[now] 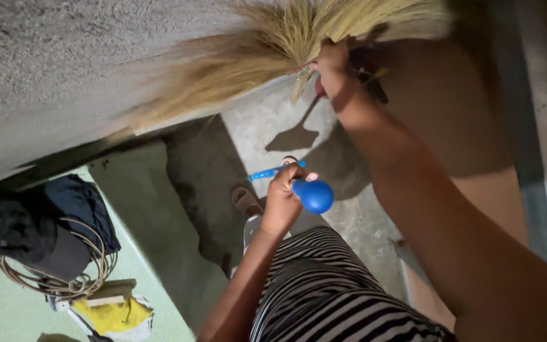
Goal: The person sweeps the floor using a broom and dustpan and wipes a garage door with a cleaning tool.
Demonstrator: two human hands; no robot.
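Straw broom (267,57): long, pale, dry bristles are fanning out to the left in a soft, blurred spray against a rough grey concrete surface (52,69) far in the scene. Right hand (333,69) is reaching up and closing tightly around the bound neck of the broom, fingers curled fully round it; the binding itself is hard to make out, dark and partly covered by the fist. Left hand (283,196) is sitting lower and nearer, wrapped shut around a smooth, glossy blue handle (311,195) with a rounded bulb end pointing right; a thin blue shaft (267,172) is sticking out to the left of the knuckles, and what it ends in is not readable. Broom and blue tool are staying well apart, one far and high, the other near the body.

Striped black-and-white fabric (330,291) is covering the person's lap at the near edge, cut off by the frame. A sandalled foot (246,201) is showing on the grey floor just left of the left hand, partly hidden by the wrist. At left, a dark crumpled cloth (39,221) is lying on a pale green surface, with a coil of tan wire (83,278) looping over its near side and a yellow item (114,315) beside that, its shape unclear. Right edge is showing a blurred grey metal strip (533,190)
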